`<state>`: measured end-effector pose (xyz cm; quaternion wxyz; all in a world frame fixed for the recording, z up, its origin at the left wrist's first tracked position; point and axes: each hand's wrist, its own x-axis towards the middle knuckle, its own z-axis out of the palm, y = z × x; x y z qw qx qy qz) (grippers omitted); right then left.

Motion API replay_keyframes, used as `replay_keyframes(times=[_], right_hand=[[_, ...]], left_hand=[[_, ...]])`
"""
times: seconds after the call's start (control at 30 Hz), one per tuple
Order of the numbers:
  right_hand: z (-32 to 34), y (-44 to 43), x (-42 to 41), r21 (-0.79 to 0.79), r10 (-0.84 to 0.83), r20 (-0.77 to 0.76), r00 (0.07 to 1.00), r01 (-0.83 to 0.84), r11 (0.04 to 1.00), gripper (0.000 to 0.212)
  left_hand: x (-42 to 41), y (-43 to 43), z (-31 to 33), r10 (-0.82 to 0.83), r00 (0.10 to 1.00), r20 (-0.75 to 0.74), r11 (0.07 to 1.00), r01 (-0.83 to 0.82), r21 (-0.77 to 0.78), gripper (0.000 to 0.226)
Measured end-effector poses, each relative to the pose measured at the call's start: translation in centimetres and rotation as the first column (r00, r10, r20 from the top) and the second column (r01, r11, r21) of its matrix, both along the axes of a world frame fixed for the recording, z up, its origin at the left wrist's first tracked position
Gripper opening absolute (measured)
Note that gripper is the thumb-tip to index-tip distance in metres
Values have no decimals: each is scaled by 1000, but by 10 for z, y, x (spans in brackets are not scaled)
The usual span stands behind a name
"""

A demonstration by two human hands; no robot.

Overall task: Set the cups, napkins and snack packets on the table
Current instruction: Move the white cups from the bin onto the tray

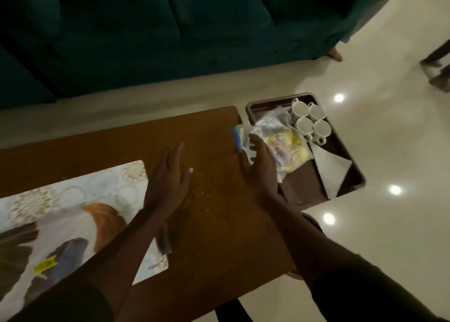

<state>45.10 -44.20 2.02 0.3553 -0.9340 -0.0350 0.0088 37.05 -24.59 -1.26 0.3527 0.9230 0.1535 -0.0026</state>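
my right hand (260,166) spread wide, empty, snack packets (277,139) just beyond fingertips | left hand (168,183) flat, empty over table (214,212) | four cups (310,123), napkin (331,168) in tray (350,156)

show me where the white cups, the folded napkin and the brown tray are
white cups (310,122), head view, middle of the cluster of four.
folded napkin (330,166), head view, centre of the white sheet.
brown tray (360,173), head view, right rim.

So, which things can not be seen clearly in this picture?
- Snack packets, head view: heaped and blurred, partly behind the right hand; their number and print cannot be told.
- Napkins: overlapping, so their number is unclear.
- Tray: what bears it is not shown.
- Placemat: cut off by the left edge, crossed by the left forearm.
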Motion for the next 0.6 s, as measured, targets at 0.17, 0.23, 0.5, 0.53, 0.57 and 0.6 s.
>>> replay_keyframes(times=[0.17,0.23,0.5,0.53,0.57,0.6], right_hand=[[0,-111,64,-47,-82,102,991,87,995,50],[-7,-153,93,-56,-182,50,982,184,981,52],[-46,-249,183,-301,-150,-176,973,92,949,52],[-51,-252,188,-287,-135,-197,971,74,955,56],[-55,-254,192,-272,-124,-210,970,64,960,62],[-59,-254,195,-265,-114,-216,970,55,963,66]], left_hand=[[80,-105,4,-84,992,90,994,90,-69,62],[113,-143,3,-143,980,136,987,151,-49,61],[224,-259,-16,-265,960,85,963,268,-23,73],[233,-267,-21,-269,960,76,963,271,-12,75],[242,-275,-26,-272,960,67,962,273,4,77],[249,-282,-30,-276,960,57,961,274,29,77]])
